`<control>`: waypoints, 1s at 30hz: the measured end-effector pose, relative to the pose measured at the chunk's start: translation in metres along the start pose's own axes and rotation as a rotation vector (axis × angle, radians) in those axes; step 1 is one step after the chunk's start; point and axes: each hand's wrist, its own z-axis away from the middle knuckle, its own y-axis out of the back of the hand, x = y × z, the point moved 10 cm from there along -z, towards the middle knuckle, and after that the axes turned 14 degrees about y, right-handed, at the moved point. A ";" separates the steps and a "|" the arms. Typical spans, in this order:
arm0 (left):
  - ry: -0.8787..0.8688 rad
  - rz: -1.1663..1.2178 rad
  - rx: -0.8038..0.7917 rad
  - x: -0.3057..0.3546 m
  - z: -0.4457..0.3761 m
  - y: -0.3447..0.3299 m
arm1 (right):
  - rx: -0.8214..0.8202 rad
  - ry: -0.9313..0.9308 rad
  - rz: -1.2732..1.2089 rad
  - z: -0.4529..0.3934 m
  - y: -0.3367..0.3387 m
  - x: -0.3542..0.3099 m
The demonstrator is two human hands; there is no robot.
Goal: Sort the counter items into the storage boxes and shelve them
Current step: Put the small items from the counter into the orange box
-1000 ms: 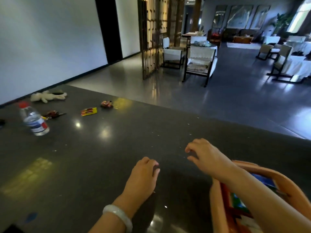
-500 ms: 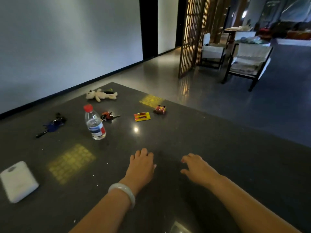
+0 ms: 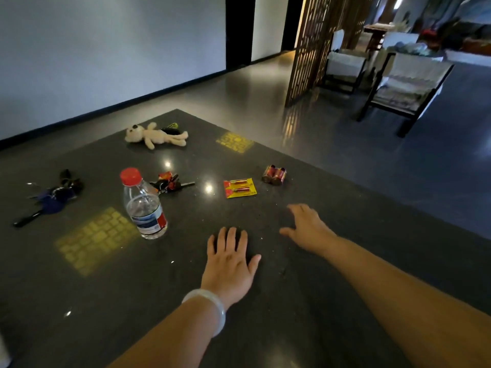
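On the dark counter (image 3: 345, 274) lie a yellow battery pack (image 3: 240, 187), a loose pair of red batteries (image 3: 274, 175), a red key bunch (image 3: 170, 183), a blue key bunch (image 3: 51, 197) and a cream plush bear (image 3: 155, 136). A water bottle (image 3: 143, 204) with a red cap stands upright left of centre. My left hand (image 3: 229, 261) rests flat on the counter, fingers spread, holding nothing. My right hand (image 3: 308, 227) hovers open just right of it, short of the battery pack. No storage box shows in this view.
The counter's far edge runs diagonally behind the batteries, with polished floor beyond. A wooden lattice screen (image 3: 313, 46) and dark-framed chairs (image 3: 406, 86) stand at the back right. A small dark object (image 3: 171, 128) lies behind the bear. A white thing (image 3: 3, 351) peeks in at the bottom left.
My view has swung left, so the orange box with its contents at lower right is out of frame. Both hands have slid forward over the counter toward the batteries and spread open.
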 end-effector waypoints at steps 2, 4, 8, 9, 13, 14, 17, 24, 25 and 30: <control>-0.001 0.012 0.010 -0.001 -0.001 0.000 | 0.059 -0.017 -0.012 -0.034 0.010 0.011; -0.004 0.024 0.004 0.000 0.000 0.001 | 0.125 -0.029 -0.029 -0.067 0.019 0.018; -0.003 0.058 0.000 -0.001 -0.001 0.003 | 0.208 -0.020 -0.126 -0.129 0.024 0.024; -0.003 0.060 0.007 -0.001 -0.001 0.004 | 0.211 -0.010 -0.133 -0.141 0.023 0.025; -0.005 0.072 -0.010 -0.001 -0.003 0.003 | 0.226 -0.072 -0.038 -0.159 0.018 0.037; -0.005 0.073 -0.007 -0.002 -0.004 0.003 | 0.242 -0.106 -0.016 -0.154 0.019 0.038; 0.003 0.062 0.008 -0.003 -0.003 0.003 | 0.274 -0.178 -0.091 -0.116 0.012 0.039; -0.033 0.098 -0.016 -0.001 -0.003 0.001 | 0.419 -0.195 -0.059 0.039 -0.022 0.021; -0.037 0.103 -0.017 -0.001 -0.002 0.002 | 0.418 -0.202 -0.047 0.048 -0.026 0.020; -0.062 0.143 0.132 0.000 -0.046 0.037 | 0.381 -0.198 -0.029 0.043 -0.029 0.018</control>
